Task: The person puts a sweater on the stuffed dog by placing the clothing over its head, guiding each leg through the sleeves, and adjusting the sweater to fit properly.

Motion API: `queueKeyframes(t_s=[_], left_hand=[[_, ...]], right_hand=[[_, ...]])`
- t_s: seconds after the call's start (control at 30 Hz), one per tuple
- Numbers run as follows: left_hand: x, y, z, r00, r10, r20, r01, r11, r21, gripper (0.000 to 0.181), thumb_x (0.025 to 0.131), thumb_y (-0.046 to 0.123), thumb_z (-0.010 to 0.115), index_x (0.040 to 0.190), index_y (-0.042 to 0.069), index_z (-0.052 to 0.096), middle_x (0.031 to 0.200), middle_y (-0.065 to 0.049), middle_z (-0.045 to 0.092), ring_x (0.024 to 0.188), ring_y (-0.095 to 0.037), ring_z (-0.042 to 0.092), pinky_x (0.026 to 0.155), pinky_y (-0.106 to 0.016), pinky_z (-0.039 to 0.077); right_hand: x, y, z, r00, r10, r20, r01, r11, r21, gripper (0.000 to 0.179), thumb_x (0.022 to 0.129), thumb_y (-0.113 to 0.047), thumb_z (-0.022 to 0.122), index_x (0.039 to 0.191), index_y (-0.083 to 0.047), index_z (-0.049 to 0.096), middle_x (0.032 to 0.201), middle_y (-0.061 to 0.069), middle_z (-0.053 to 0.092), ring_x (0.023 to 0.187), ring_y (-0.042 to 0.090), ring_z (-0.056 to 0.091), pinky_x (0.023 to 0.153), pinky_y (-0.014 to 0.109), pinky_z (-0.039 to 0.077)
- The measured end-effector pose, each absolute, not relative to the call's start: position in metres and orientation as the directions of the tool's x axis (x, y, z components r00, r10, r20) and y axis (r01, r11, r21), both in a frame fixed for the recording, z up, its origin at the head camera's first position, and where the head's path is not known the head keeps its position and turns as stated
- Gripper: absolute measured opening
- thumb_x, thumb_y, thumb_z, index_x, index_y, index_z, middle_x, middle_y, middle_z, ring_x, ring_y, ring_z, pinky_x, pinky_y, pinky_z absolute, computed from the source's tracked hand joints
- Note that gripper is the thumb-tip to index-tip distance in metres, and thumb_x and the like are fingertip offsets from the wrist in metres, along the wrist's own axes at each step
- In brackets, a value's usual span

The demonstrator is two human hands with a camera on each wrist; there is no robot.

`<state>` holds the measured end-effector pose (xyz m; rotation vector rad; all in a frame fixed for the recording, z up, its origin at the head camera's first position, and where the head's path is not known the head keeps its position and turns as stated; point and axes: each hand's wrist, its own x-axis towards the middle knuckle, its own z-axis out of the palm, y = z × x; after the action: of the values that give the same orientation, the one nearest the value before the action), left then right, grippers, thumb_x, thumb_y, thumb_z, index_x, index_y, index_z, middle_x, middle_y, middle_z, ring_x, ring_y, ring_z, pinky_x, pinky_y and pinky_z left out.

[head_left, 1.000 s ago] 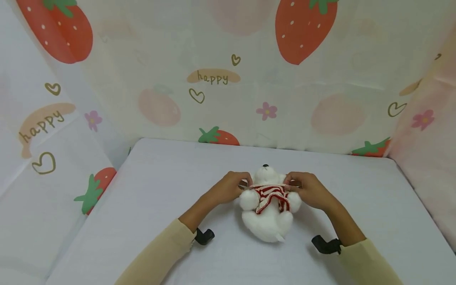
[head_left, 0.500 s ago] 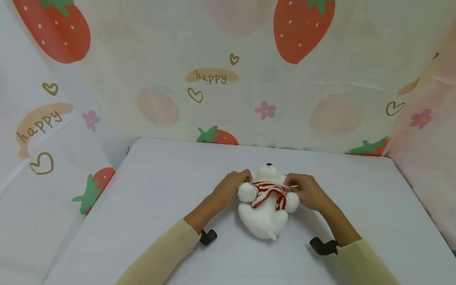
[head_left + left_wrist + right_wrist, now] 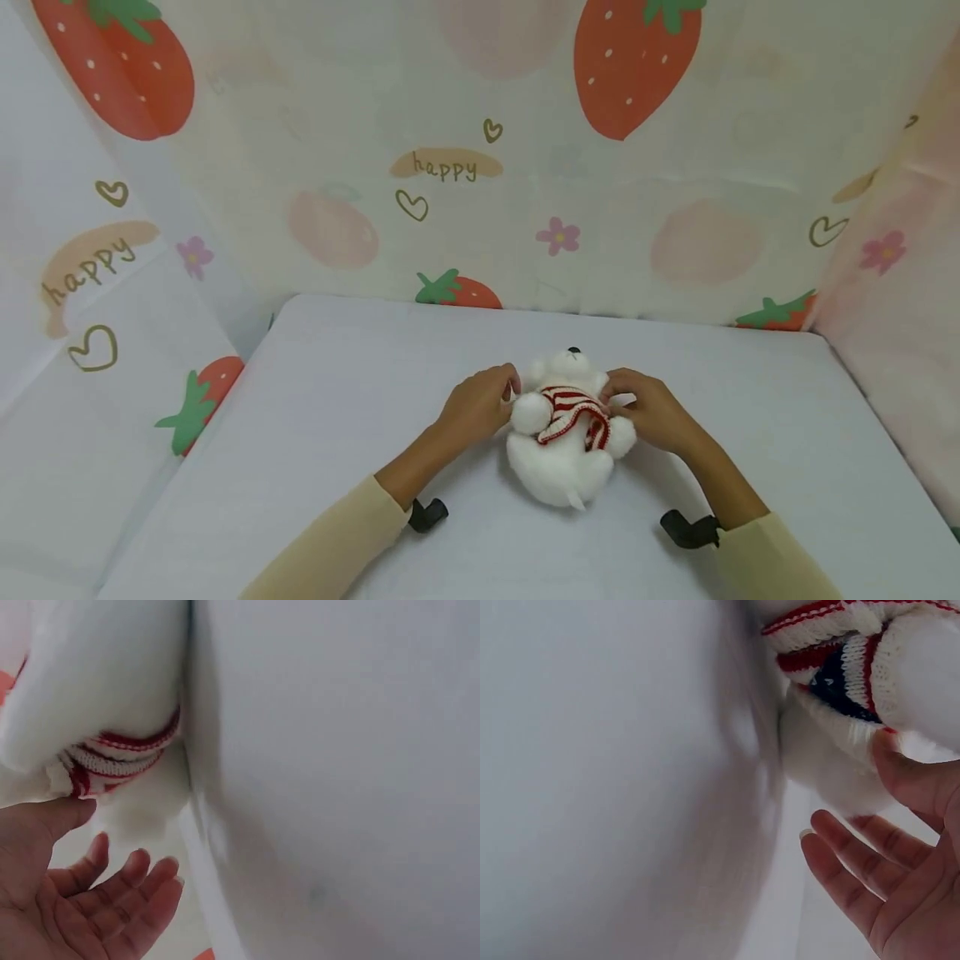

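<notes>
A white plush bear (image 3: 558, 479) lies on the table with its dark nose toward the far side. It wears a red-and-white striped knit sweater (image 3: 567, 406); a navy patch of the knit shows in the right wrist view. Beside the bear's head and arm on the left is my left hand (image 3: 477, 406), its fingers spread and loosely bent, the thumb (image 3: 71, 816) close to the sweater's edge. On the other side my right hand (image 3: 651, 410) has its thumb (image 3: 889, 754) against the sweater, with the other fingers apart and relaxed near the fur.
The white table (image 3: 360, 375) stretches out around the bear. Behind it hangs a strawberry-print curtain (image 3: 345, 108), which also closes in both sides. A black curved piece (image 3: 688, 529) sits at the right wrist, and a similar black piece (image 3: 429, 516) at the left.
Both hands have let go of the sweater's neck edge. The left hand has drawn slightly away to the left. The bear has shifted and turned a little.
</notes>
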<state>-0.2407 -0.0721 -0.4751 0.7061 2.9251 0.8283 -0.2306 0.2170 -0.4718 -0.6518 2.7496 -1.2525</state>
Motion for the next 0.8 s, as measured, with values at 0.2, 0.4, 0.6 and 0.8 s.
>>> queueKeyframes(t_s=[0.2,0.4,0.6,0.8], left_hand=[[-0.227,-0.089,-0.477,-0.859,0.505,0.082,0.411,0.586,0.699,0.010,0.093,0.007,0.067,0.093,0.011,0.076,0.083,0.005,0.071,0.072,-0.008,0.063,0.064,-0.024,0.051],[-0.214,-0.101,-0.482,-0.833,0.535,0.139,0.401,0.414,0.817,0.016,0.091,0.002,0.069,0.103,0.007,0.080,0.096,-0.002,0.077,0.084,-0.010,0.071,0.075,-0.025,0.056],[-0.205,-0.109,-0.484,-0.857,0.478,0.191,0.364,0.301,0.881,0.009,0.091,0.006,0.075,0.097,0.003,0.080,0.092,-0.008,0.077,0.084,-0.014,0.073,0.074,-0.024,0.058],[-0.203,-0.109,-0.484,-0.862,0.464,0.206,0.332,0.208,0.920,0.007,0.087,0.007,0.080,0.093,0.003,0.081,0.092,-0.009,0.077,0.082,-0.012,0.074,0.072,-0.026,0.059]], right_hand=[[-0.221,0.224,-0.471,-0.924,-0.364,0.114,-0.325,0.594,-0.736,0.011,0.092,-0.003,0.073,0.096,-0.013,0.072,0.132,0.018,0.063,0.122,0.039,0.059,0.081,0.035,0.059],[-0.200,0.224,-0.457,-0.939,-0.338,0.060,-0.275,0.638,-0.719,0.025,0.095,-0.003,0.066,0.119,-0.004,0.072,0.126,0.016,0.068,0.111,0.034,0.067,0.079,0.035,0.059],[-0.165,0.225,-0.433,-0.969,-0.243,0.033,-0.194,0.677,-0.710,0.013,0.098,-0.020,0.069,0.100,-0.011,0.078,0.091,0.001,0.076,0.083,0.020,0.073,0.071,0.032,0.057],[-0.138,0.220,-0.425,-0.940,-0.336,0.062,-0.250,0.553,-0.795,0.012,0.095,-0.023,0.074,0.097,-0.013,0.080,0.089,-0.001,0.077,0.078,0.017,0.075,0.072,0.027,0.057]])
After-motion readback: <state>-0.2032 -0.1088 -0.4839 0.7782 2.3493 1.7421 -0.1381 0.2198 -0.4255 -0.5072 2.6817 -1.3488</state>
